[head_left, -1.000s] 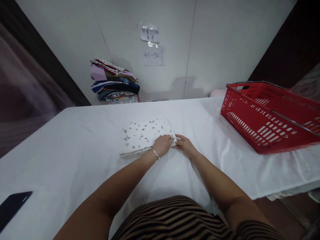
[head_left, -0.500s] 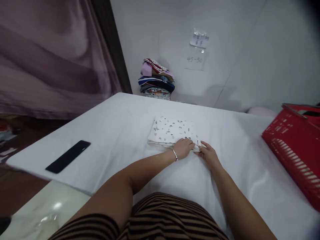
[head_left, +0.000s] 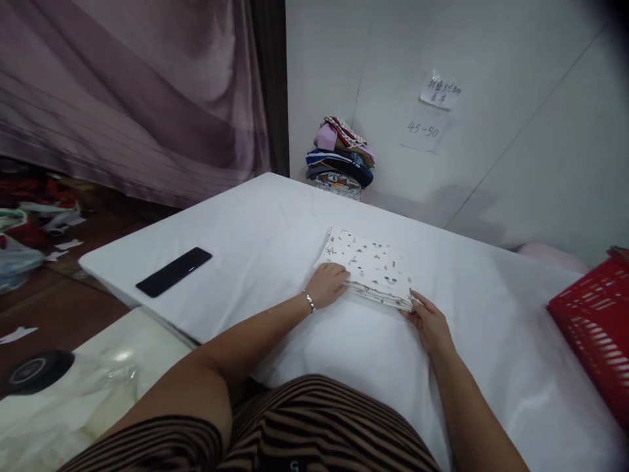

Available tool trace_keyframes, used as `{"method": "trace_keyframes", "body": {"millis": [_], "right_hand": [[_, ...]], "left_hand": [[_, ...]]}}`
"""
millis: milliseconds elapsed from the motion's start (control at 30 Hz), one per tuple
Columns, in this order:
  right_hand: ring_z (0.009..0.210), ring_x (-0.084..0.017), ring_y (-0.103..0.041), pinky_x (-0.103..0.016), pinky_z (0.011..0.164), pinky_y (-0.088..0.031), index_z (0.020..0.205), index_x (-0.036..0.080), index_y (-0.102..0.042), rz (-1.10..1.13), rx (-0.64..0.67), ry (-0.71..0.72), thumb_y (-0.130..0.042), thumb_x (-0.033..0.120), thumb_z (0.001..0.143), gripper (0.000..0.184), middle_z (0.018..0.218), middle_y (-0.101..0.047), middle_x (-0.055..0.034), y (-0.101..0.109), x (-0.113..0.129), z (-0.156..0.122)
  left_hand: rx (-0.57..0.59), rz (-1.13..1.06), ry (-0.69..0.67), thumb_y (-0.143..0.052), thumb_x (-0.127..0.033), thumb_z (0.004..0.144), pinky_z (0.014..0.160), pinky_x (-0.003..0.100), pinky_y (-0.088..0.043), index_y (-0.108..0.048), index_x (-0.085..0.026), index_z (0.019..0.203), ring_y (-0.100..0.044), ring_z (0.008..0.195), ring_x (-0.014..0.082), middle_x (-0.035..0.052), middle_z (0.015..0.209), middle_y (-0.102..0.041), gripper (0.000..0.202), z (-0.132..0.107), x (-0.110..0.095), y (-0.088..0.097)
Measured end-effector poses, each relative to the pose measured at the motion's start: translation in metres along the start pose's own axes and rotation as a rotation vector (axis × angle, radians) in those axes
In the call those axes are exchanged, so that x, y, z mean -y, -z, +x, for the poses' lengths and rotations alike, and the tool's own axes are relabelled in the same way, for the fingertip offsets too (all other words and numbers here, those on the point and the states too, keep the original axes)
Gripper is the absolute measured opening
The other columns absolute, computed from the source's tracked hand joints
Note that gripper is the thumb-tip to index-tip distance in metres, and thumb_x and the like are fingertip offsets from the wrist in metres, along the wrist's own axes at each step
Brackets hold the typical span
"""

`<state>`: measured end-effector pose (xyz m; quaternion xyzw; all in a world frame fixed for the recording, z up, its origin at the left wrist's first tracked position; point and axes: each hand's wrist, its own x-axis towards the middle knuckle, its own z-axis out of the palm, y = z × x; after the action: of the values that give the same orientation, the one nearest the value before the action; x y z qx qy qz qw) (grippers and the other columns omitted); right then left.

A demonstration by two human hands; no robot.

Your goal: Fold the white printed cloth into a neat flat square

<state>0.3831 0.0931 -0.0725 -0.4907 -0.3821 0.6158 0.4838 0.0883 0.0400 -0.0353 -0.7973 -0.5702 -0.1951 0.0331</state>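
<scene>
A folded white cloth with small dark prints (head_left: 372, 267) lies flat on the white-covered table (head_left: 255, 229). My left hand (head_left: 327, 284), with a bracelet at the wrist, rests on the cloth's near left corner, fingers curled over its edge. At the cloth's near right corner my right hand (head_left: 430, 321) touches the edge with its fingers pressed against the folded layers. Both hands seem to grip the cloth's near edge.
A black phone (head_left: 173, 271) lies at the table's left side. A stack of folded coloured clothes (head_left: 340, 157) stands against the back wall under paper notes (head_left: 430, 108). A red plastic basket (head_left: 592, 328) sits at the right. A curtain (head_left: 122, 98) hangs left; clutter covers the floor.
The view has swung left. My hands, close together at the cloth's near right corner before, have spread apart to its two near corners. The cloth now lies slightly turned.
</scene>
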Motion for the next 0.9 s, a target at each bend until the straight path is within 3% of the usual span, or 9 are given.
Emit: {"method": "trace_keyframes", "body": {"millis": [133,233,400,500,600,733,800,900], "right_hand": [[0.077,-0.015,-0.063,-0.027,0.067,-0.059,0.099,0.020,-0.066,-0.020,0.009,0.006,-0.074,0.031,0.064,0.037,0.087,-0.068,-0.0025,-0.002,0.003,0.000],[0.074,-0.014,-0.062,-0.027,0.063,-0.058,0.096,0.019,-0.066,-0.074,-0.014,0.007,-0.073,0.040,0.065,0.037,0.087,-0.066,-0.0020,-0.007,0.005,-0.002],[0.055,-0.011,-0.053,-0.025,0.049,-0.047,0.101,0.019,-0.064,-0.451,-0.079,0.141,-0.065,0.052,0.068,0.046,0.075,-0.061,0.0008,-0.011,0.007,-0.006],[0.064,-0.015,-0.055,-0.032,0.064,-0.048,0.101,0.019,-0.066,-0.815,-0.123,0.319,-0.058,0.052,0.074,0.043,0.081,-0.062,-0.0025,-0.007,0.009,-0.007],[0.092,-0.024,-0.055,-0.040,0.083,-0.044,0.097,0.018,-0.068,-1.100,-0.127,0.605,-0.052,0.047,0.080,0.037,0.107,-0.060,-0.0108,-0.009,0.013,-0.007],[0.108,-0.025,-0.049,-0.040,0.092,-0.038,0.101,0.018,-0.066,-1.238,0.073,0.903,-0.049,0.035,0.085,0.029,0.115,-0.059,-0.0119,-0.031,0.021,-0.005],[0.102,-0.023,-0.052,-0.038,0.089,-0.040,0.100,0.020,-0.067,-1.285,0.197,0.925,-0.048,0.030,0.086,0.025,0.108,-0.063,-0.0095,-0.045,0.024,-0.003],[0.092,-0.021,-0.055,-0.035,0.082,-0.040,0.089,0.021,-0.068,-1.331,0.263,0.869,-0.045,0.026,0.088,0.023,0.095,-0.066,-0.0070,-0.058,0.027,0.001]], "left_hand": [[-0.113,-0.014,0.169,-0.046,-0.031,0.086,0.091,0.037,-0.038,-0.059,-0.020,0.106,-0.049,0.105,0.0215,0.0081,0.112,-0.058,0.026,-0.022,0.029,0.007],[-0.127,-0.030,0.179,-0.046,-0.027,0.086,0.090,0.036,-0.041,-0.061,-0.019,0.102,-0.050,0.103,0.0209,0.0084,0.110,-0.058,0.024,-0.031,0.043,0.005],[-0.154,-0.047,0.164,-0.047,-0.025,0.084,0.092,0.036,-0.043,-0.062,-0.020,0.102,-0.048,0.106,0.0212,0.0088,0.114,-0.055,0.024,-0.030,0.048,-0.002],[-0.151,-0.060,0.182,-0.047,-0.024,0.084,0.091,0.036,-0.044,-0.064,-0.021,0.098,-0.049,0.105,0.0211,0.0079,0.113,-0.056,0.022,-0.027,0.047,-0.003],[-0.155,-0.087,0.230,-0.046,-0.024,0.084,0.092,0.036,-0.044,-0.066,-0.022,0.095,-0.049,0.106,0.0209,0.0068,0.112,-0.057,0.022,-0.024,0.046,-0.004],[-0.165,-0.104,0.265,-0.046,-0.026,0.084,0.092,0.035,-0.045,-0.067,-0.023,0.091,-0.049,0.107,0.0208,0.0062,0.112,-0.057,0.023,-0.021,0.043,-0.003],[-0.176,-0.104,0.274,-0.046,-0.027,0.084,0.091,0.035,-0.045,-0.067,-0.022,0.091,-0.049,0.107,0.0208,0.0064,0.112,-0.057,0.023,-0.020,0.041,-0.002],[-0.204,-0.096,0.276,-0.045,-0.027,0.085,0.090,0.035,-0.045,-0.068,-0.023,0.090,-0.050,0.107,0.0207,0.0062,0.111,-0.058,0.023,-0.019,0.040,0.001]]}}
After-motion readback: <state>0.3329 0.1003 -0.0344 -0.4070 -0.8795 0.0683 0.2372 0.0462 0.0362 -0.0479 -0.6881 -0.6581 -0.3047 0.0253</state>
